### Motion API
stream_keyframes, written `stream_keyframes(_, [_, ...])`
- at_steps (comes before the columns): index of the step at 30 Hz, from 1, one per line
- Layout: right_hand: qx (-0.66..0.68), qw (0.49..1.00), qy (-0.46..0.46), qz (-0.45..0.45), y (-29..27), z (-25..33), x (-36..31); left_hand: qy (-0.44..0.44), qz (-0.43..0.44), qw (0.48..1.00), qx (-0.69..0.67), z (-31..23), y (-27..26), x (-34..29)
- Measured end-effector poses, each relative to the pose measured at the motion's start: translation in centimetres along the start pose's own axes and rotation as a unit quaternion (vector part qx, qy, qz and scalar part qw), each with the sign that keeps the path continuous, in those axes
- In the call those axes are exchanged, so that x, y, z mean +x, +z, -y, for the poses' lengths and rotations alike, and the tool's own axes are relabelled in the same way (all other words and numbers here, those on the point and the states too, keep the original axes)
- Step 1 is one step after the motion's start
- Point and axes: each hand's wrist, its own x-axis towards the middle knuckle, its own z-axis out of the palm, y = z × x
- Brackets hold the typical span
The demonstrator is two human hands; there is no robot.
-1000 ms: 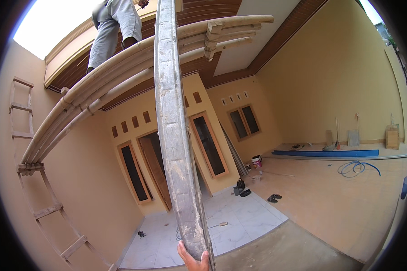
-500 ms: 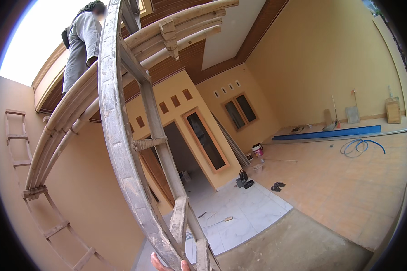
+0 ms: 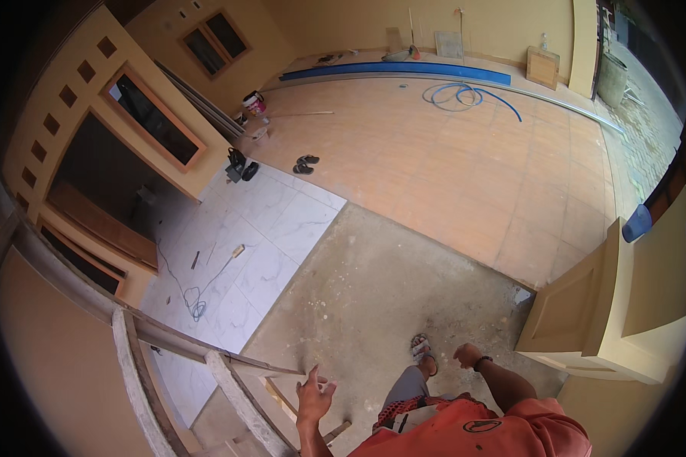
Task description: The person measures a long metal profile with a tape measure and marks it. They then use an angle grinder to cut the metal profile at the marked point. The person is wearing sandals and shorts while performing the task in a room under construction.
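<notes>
Concrete (image 3: pixel 381 266) lies beside a cut-off ladder (image 3: pixel 133 365); left fingers (image 3: pixel 312 378) apart, right fingers (image 3: pixel 462 353) unclear.

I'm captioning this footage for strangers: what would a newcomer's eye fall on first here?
Probably the red shirt, at the bottom, right of centre. Next, perhaps, the weathered ladder-like frame sweeping along the lower left, with the open left hand near it. Farther off, the long blue beam stands out on the tan floor, toward the back wall.
</notes>
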Motion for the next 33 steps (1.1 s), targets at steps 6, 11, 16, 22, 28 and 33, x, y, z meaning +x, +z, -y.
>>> stream_keyframes(6, [0.535,0.736,0.414,-0.033,-4.6,-6.4,-5.0,-0.062,0.143,0.988,-0.003,4.2,5.3,13.0])
stream_keyframes(11, [0.488,0.767,0.408,-0.084,-4.7,-14.0,-8.2,-0.036,0.186,0.982,-0.008,-1.4,5.4,24.0])
stream_keyframes(16, [0.514,0.713,0.470,-0.082,-10.4,-18.1,-3.4,-0.007,0.182,0.981,-0.062,-9.8,7.6,36.4])
stream_keyframes(22, [0.612,0.614,0.489,-0.095,-22.5,-27.1,7.6,-0.070,0.232,0.931,-0.273,-16.4,15.5,52.5])
stream_keyframes(28, [0.600,0.634,0.453,-0.181,-40.0,-39.8,17.4,-0.313,0.203,0.874,-0.311,-17.4,17.2,62.0])
stream_keyframes(33, [0.565,0.682,0.410,-0.218,-54.3,-52.6,27.4,-0.409,0.204,0.830,-0.319,-19.5,19.9,71.1])
